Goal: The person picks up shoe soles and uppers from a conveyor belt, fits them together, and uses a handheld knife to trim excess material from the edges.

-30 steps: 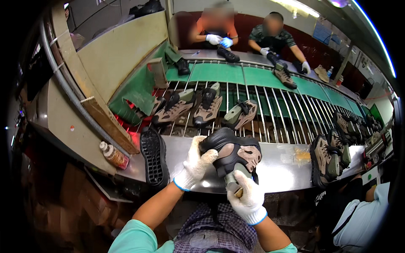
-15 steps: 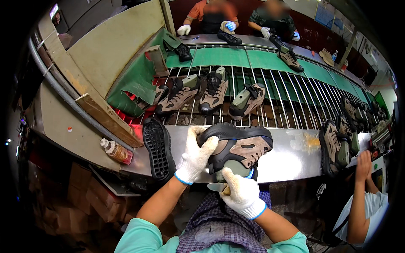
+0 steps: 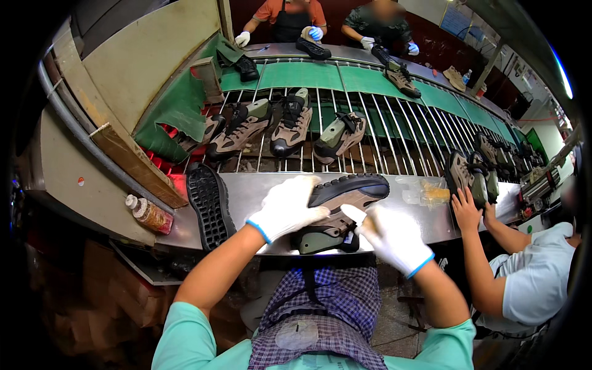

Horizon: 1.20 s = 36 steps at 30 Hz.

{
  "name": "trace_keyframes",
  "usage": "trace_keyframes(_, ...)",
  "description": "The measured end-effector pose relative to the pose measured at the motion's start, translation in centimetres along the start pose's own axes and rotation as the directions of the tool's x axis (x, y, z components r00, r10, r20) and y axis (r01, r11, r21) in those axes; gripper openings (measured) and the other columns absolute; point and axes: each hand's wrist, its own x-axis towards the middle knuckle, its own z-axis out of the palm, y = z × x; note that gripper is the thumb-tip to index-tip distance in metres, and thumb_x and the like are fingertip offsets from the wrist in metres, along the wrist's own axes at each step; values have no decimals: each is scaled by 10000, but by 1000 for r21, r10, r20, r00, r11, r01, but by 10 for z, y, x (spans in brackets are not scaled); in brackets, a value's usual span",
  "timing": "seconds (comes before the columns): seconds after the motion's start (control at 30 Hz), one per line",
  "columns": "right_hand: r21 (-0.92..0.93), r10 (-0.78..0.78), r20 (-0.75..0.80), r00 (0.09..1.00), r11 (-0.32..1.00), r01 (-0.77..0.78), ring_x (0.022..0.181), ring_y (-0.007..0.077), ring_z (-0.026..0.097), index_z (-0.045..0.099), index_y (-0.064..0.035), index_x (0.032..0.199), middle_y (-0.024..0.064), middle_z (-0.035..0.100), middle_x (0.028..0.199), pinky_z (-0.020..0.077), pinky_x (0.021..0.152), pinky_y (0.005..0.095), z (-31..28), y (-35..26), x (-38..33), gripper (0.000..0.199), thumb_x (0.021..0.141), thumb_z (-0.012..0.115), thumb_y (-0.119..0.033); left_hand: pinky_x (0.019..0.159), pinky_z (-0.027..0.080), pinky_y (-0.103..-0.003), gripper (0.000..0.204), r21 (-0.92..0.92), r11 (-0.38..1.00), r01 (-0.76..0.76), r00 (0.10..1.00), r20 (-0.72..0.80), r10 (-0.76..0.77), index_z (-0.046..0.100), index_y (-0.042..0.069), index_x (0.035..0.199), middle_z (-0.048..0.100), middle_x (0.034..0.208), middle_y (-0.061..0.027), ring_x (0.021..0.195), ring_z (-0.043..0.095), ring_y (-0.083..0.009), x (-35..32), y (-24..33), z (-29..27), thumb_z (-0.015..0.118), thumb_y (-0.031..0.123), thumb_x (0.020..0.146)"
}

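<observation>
A tan and olive shoe [image 3: 336, 216] with a black sole lies on its side on the steel bench [image 3: 259, 191] right in front of me. My left hand [image 3: 285, 206], in a white glove, rests over its heel end. My right hand [image 3: 388, 234], also gloved, presses on its toe side. Both hands grip the shoe. A loose black outsole [image 3: 208, 203] lies tread up on the bench to the left of my left hand.
Three shoes [image 3: 290, 126] stand on the roller conveyor [image 3: 394, 139] beyond the bench, more at the right. A small bottle [image 3: 148, 213] lies at the bench's left. A person's hand [image 3: 465, 209] reaches in at the right. Two people work across the green belt [image 3: 308, 77].
The shoe has come down from in front of my chest onto the steel bench and turned on its side. My view has tilted lower. The person at the right now reaches to the bench.
</observation>
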Motion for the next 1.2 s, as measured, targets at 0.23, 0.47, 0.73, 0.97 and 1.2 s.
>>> trace_keyframes(0.23,-275,-135,100,986,948,158,733,387,759,708,-12,988,221,740,814,622,696,500,-10,-40,63,351,1036,625,-350,1039,563,-461,1025,46,995,-92,978,193,82,492,50,1517,677,1361,-256,1209,696,-414,50,21,10,884,530,700)
trace_keyframes(0.47,41,-61,241,969,998,53,962,464,759,718,64,1063,321,755,1006,599,916,529,17,-25,65,529,1054,529,-429,1022,567,-481,956,109,964,-243,964,139,227,439,32,1552,673,1373,-258,1204,703,-418,44,5,22,844,486,815)
trace_keyframes(0.73,-252,62,50,997,966,-48,697,424,732,607,-9,1025,232,720,748,591,661,514,-35,-4,32,438,1099,537,-435,1019,566,-481,969,86,977,-195,971,159,180,487,16,1521,687,1349,-256,1195,703,-428,32,8,10,860,548,801)
trace_keyframes(0.97,-192,84,102,991,979,-63,702,403,716,667,-51,1136,221,710,807,585,689,508,25,5,31,365,1132,484,-366,1012,568,-486,943,97,967,-237,963,153,220,470,-6,1522,678,1350,-279,1184,703,-442,34,9,10,841,511,826)
trace_keyframes(1.2,-169,-42,316,948,981,100,693,367,723,709,-46,1009,206,723,795,558,615,519,5,-50,36,444,1058,612,-476,1160,481,-481,969,123,941,-315,940,-93,327,499,8,1506,594,1488,-245,1381,579,-437,-11,-18,0,949,391,738)
